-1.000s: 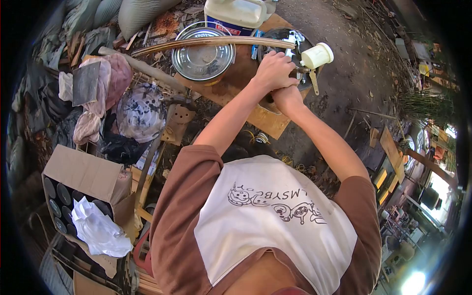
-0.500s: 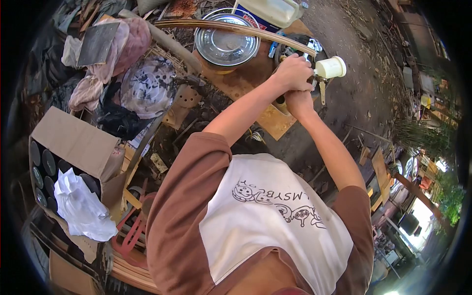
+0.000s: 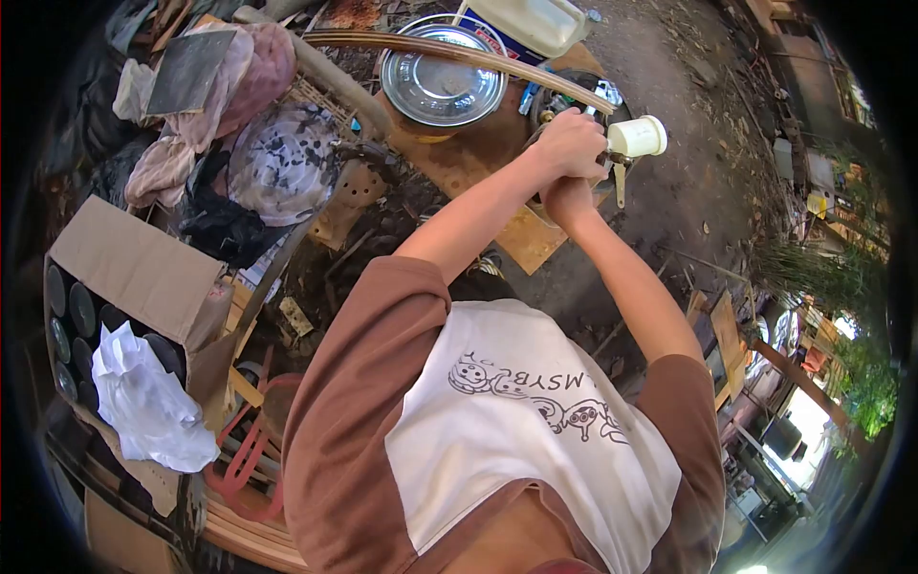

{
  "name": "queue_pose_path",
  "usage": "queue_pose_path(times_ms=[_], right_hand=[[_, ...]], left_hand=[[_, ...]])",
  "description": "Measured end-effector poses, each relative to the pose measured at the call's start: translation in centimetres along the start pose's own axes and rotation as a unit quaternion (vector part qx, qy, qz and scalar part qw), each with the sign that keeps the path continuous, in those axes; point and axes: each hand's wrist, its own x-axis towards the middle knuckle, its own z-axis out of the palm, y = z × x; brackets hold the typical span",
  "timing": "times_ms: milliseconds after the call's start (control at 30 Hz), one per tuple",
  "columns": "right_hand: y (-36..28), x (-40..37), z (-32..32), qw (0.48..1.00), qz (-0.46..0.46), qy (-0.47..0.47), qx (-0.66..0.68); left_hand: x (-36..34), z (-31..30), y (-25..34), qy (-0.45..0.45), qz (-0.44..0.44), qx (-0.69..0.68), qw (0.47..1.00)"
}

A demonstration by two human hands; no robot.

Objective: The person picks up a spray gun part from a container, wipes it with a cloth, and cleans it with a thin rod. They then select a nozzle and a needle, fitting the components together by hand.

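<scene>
Beyond my chest, both hands come together at a spray gun (image 3: 622, 145) with a whitish cup that points to the right. My left hand (image 3: 571, 145) is closed around the gun's metal body, which it mostly covers. Just below and against it, my right hand (image 3: 568, 198) is also closed; its fingers and whatever they hold are largely hidden. The ends of a bundle of thin wooden strips (image 3: 516, 69) lie just above my left hand. A brown board (image 3: 529, 239) is under the hands.
A round metal-lidded can (image 3: 445, 81) and a pale plastic jug (image 3: 535, 24) stand beyond the board. On the left are a cardboard box (image 3: 134, 263) of dark round-ended items, a crumpled white sheet (image 3: 148, 402) and rags (image 3: 253, 72). Dirt ground (image 3: 684, 182) lies at right.
The whole view has shifted slightly. My hands and the spray gun stay together in nearly the same pose, with the cup a little further left in view.
</scene>
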Motion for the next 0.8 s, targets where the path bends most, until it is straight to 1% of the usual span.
queue_pose_path(times_ms=[67, 100, 167, 300, 333, 367, 400, 433, 500, 567, 600, 667, 700, 767, 800], right_hand=[[0.3, 0.1, -0.2, 0.997, -0.010, -0.071, -0.002], [0.5, 0.1, 0.0, 0.998, -0.003, -0.070, -0.003], [0.5, 0.1, 0.7, 0.994, 0.038, -0.091, 0.051], [-0.3, -0.6, 0.3, 0.988, 0.102, -0.083, 0.086], [-0.3, -0.8, 0.1, 0.987, 0.109, -0.077, 0.089], [-0.3, -1.0, -0.1, 0.986, 0.117, -0.072, 0.093], [-0.3, -1.0, -0.5, 0.984, 0.128, -0.070, 0.097], [-0.2, -0.8, -1.0, 0.981, 0.131, -0.085, 0.119], [-0.3, -0.4, -1.6, 0.974, 0.142, -0.095, 0.148], [0.0, 0.2, -1.9, 0.950, 0.164, -0.182, 0.192], [0.1, 0.1, -0.9, 0.948, 0.173, -0.178, 0.198], [-0.1, -0.2, 1.8, 0.984, 0.113, -0.060, 0.121], [0.0, -0.1, 1.1, 0.983, 0.122, -0.057, 0.125], [0.3, 0.4, -0.3, 0.974, 0.089, -0.141, 0.152], [0.2, 0.5, 0.2, 0.974, 0.095, -0.137, 0.155]], left_hand=[[0.1, 0.2, -0.1, 0.000, -0.002, -0.005, 1.000], [0.1, 0.2, -0.1, 0.000, 0.006, -0.006, 1.000], [0.1, 0.1, -0.2, -0.005, -0.003, -0.015, 1.000], [0.0, 0.2, -0.1, 0.012, 0.005, -0.033, 0.999], [0.2, 0.4, -0.1, 0.043, 0.018, -0.041, 0.998], [0.3, 0.7, -0.1, 0.037, 0.029, -0.043, 0.998], [0.3, 0.7, 0.1, 0.028, 0.018, -0.044, 0.999], [0.4, 0.5, 0.1, 0.019, 0.006, -0.043, 0.999], [0.5, 0.0, 0.3, 0.016, 0.017, -0.044, 0.999], [0.8, -0.6, 0.7, -0.006, 0.001, -0.034, 0.999], [0.8, -0.7, 0.8, -0.010, -0.001, -0.028, 1.000], [1.0, -0.8, 1.0, -0.009, 0.009, -0.029, 1.000], [1.0, -0.8, 1.1, -0.001, 0.008, -0.032, 0.999], [1.1, -0.8, 1.3, -0.005, 0.013, -0.025, 1.000], [1.1, -1.0, 1.4, -0.004, 0.014, -0.016, 1.000]])
